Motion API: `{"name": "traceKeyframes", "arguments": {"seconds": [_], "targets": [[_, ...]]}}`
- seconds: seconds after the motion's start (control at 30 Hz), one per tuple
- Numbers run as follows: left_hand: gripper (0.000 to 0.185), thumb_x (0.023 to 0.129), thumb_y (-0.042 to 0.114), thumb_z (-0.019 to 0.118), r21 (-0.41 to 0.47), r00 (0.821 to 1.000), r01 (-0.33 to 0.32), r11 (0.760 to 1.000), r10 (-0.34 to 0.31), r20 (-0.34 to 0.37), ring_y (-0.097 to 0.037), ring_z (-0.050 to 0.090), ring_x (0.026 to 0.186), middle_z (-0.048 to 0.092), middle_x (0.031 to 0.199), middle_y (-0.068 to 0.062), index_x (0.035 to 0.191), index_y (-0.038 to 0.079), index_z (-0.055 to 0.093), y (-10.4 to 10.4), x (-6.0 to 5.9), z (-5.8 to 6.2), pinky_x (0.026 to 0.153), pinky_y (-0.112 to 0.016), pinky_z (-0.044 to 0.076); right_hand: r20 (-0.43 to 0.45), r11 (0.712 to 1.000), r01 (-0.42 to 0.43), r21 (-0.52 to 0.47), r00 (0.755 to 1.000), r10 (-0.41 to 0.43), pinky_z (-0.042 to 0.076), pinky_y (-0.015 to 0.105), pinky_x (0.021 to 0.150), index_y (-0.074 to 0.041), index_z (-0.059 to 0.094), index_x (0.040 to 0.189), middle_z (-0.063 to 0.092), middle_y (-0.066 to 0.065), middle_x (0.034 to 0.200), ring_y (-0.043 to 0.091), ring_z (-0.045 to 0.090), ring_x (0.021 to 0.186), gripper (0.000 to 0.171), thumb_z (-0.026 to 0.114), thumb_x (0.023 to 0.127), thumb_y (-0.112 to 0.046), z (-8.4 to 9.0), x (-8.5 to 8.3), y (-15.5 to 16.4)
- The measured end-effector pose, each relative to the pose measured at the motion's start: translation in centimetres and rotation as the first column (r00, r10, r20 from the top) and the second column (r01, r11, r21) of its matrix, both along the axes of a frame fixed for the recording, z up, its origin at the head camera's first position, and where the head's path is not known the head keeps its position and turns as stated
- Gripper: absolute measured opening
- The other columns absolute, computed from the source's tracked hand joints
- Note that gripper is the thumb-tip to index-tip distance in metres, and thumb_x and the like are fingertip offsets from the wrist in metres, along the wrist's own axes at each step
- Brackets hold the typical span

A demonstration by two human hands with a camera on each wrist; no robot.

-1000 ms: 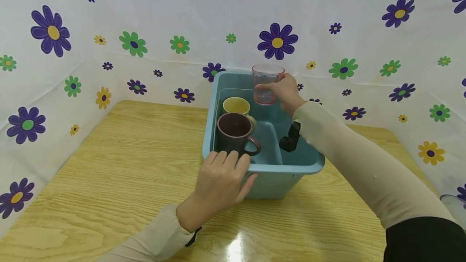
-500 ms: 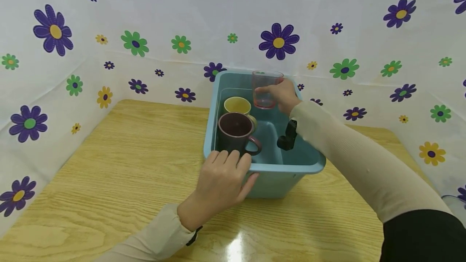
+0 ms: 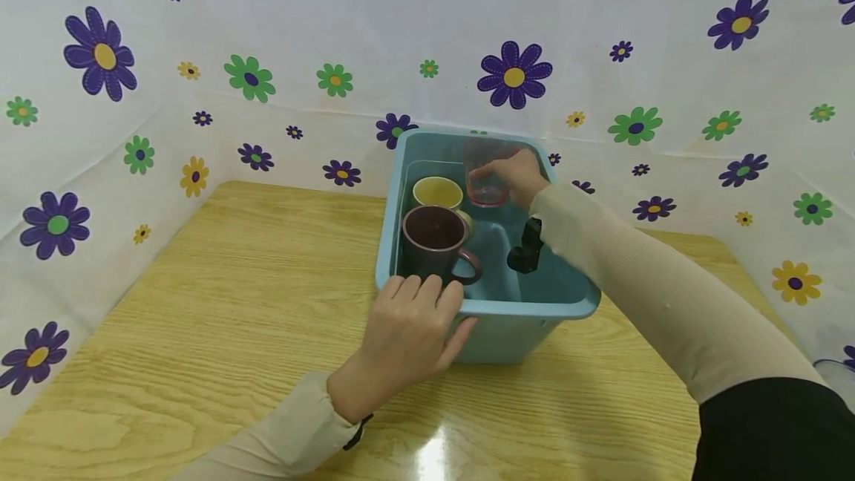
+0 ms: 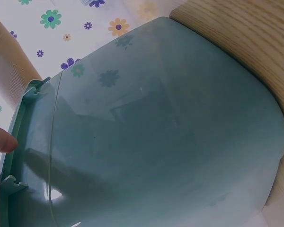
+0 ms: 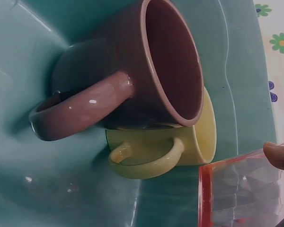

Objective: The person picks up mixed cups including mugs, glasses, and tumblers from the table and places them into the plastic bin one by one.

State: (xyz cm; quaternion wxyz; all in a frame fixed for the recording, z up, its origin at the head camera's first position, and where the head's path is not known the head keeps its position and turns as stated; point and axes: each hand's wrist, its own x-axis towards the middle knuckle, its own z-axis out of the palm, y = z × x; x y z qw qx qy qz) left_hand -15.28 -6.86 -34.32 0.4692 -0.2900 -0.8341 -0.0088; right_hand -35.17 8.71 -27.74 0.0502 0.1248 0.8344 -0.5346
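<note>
A blue-green plastic bin (image 3: 528, 309) stands on the table. My left hand (image 3: 407, 325) grips its near rim, fingers over the edge and thumb outside, as the left wrist view shows beside the bin's outer wall (image 4: 156, 118). Inside the bin's far part, my right hand (image 3: 517, 173) holds a clear pinkish drinking glass (image 3: 487, 191) upright by its side. A dark purple mug (image 3: 434, 232) and a yellow mug (image 3: 437, 191) stand along the bin's left wall, handles to the right. In the right wrist view, the glass's red-tinted base (image 5: 206, 196) is close beside the yellow mug (image 5: 151, 156).
The wood-grain table (image 3: 234, 303) extends on both sides of the bin. Behind it hangs a white cloth (image 3: 427, 21) printed with flowers. At the far right edge, part of a clear rounded rim (image 3: 835, 373) shows.
My right hand has lowered the glass from above the far end of the bin down into it. The left hand has kept its grip on the near rim.
</note>
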Motion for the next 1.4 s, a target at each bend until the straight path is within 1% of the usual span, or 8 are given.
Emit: {"name": "traceKeyframes", "arguments": {"seconds": [0.2, 0.37, 0.53, 0.8, 1.0, 1.13, 1.23, 1.4], "targets": [[0.035, 0.079, 0.045, 0.061, 0.002, 1.0, -0.001, 1.0, 0.001, 0.002, -0.017, 0.044, 0.049, 0.049, 0.058, -0.001, 0.077, 0.011, 0.054, 0.0, -0.1, -0.1, 0.049, -0.027, 0.03, 0.068, 1.0, 0.019, 0.019, 0.997, -0.021, 0.034, 0.041, 0.11, -0.003, 0.036, 0.137, 0.042, 0.012, 0.14, 0.027, 0.04, 0.129, 0.077, 0.077, 0.073, -0.01, -0.6, -0.1, -0.1], [0.034, 0.08, 0.045, 0.06, 0.002, 1.0, 0.001, 1.0, -0.001, 0.001, -0.016, 0.044, 0.049, 0.049, 0.058, -0.001, 0.077, 0.011, 0.054, -0.1, -0.1, -0.1, 0.049, -0.027, 0.029, 0.085, 0.999, 0.016, 0.037, 0.996, -0.02, 0.029, 0.044, 0.112, -0.003, 0.031, 0.14, 0.038, 0.013, 0.144, 0.029, 0.036, 0.133, 0.081, 0.076, 0.074, -0.011, -1.2, -0.2, 0.0], [0.035, 0.078, 0.045, 0.062, -0.002, 1.0, -0.001, 1.0, 0.001, 0.006, -0.016, 0.044, 0.048, 0.048, 0.058, -0.001, 0.076, 0.011, 0.054, -0.1, -0.1, 0.0, 0.049, -0.027, 0.029, 0.101, 0.999, -0.017, 0.035, 0.995, 0.013, 0.028, 0.046, 0.113, -0.001, 0.028, 0.142, 0.035, 0.014, 0.147, 0.031, 0.033, 0.136, 0.081, 0.074, 0.076, -0.012, -1.6, -0.2, 0.2], [0.036, 0.078, 0.046, 0.062, -0.001, 1.0, -0.01, 1.0, 0.01, 0.01, -0.016, 0.046, 0.049, 0.05, 0.058, -0.001, 0.078, 0.011, 0.055, -0.1, -0.1, -0.1, 0.049, -0.027, 0.031, 0.138, 0.994, -0.068, 0.089, 0.989, 0.055, 0.028, 0.048, 0.112, 0.001, 0.027, 0.143, 0.036, 0.016, 0.146, 0.033, 0.036, 0.134, 0.081, 0.072, 0.078, -0.018, -2.6, 0.1, 0.6], [0.036, 0.078, 0.047, 0.063, -0.005, 1.0, -0.015, 1.0, 0.015, 0.02, -0.016, 0.047, 0.05, 0.051, 0.059, 0.0, 0.079, 0.012, 0.056, 0.1, 0.1, -0.1, 0.05, -0.027, 0.033, 0.156, 0.995, -0.016, 0.096, 0.988, 0.001, 0.03, 0.051, 0.11, -0.002, 0.035, 0.138, 0.042, 0.013, 0.142, 0.032, 0.04, 0.13, 0.073, 0.072, 0.077, -0.017, -4.7, -0.2, 0.3], [0.036, 0.078, 0.048, 0.062, -0.012, 0.999, -0.019, 1.0, 0.019, 0.026, -0.016, 0.048, 0.051, 0.052, 0.06, 0.0, 0.079, 0.012, 0.057, 0.2, 0.1, 0.0, 0.05, -0.026, 0.033, 0.174, 0.995, 0.017, 0.096, 0.984, -0.034, 0.038, 0.047, 0.105, -0.002, 0.038, 0.135, 0.045, 0.012, 0.138, 0.029, 0.044, 0.125, 0.07, 0.073, 0.077, -0.017, -5.6, 0.0, 0.1], [0.037, 0.078, 0.048, 0.062, -0.011, 1.0, -0.019, 1.0, 0.019, 0.019, -0.016, 0.047, 0.051, 0.052, 0.06, 0.0, 0.079, 0.012, 0.057, 0.1, 0.0, -0.1, 0.05, -0.027, 0.032, 0.176, 0.992, 0.017, 0.129, 0.984, -0.04, 0.04, 0.045, 0.103, 0.0, 0.034, 0.137, 0.045, 0.013, 0.137, 0.029, 0.045, 0.124, 0.073, 0.073, 0.078, -0.019, -5.5, 0.6, -0.3], [0.036, 0.078, 0.047, 0.06, 0.001, 1.0, -0.009, 1.0, 0.009, -0.006, -0.016, 0.046, 0.05, 0.05, 0.059, 0.0, 0.078, 0.011, 0.055, 0.0, -0.1, -0.1, 0.05, -0.027, 0.031, 0.171, 0.979, -0.013, 0.202, 0.985, -0.022, 0.035, 0.045, 0.108, 0.001, 0.013, 0.143, 0.037, 0.018, 0.142, 0.031, 0.04, 0.13, 0.09, 0.071, 0.08, -0.026, -5.4, 1.1, -0.7]]}}
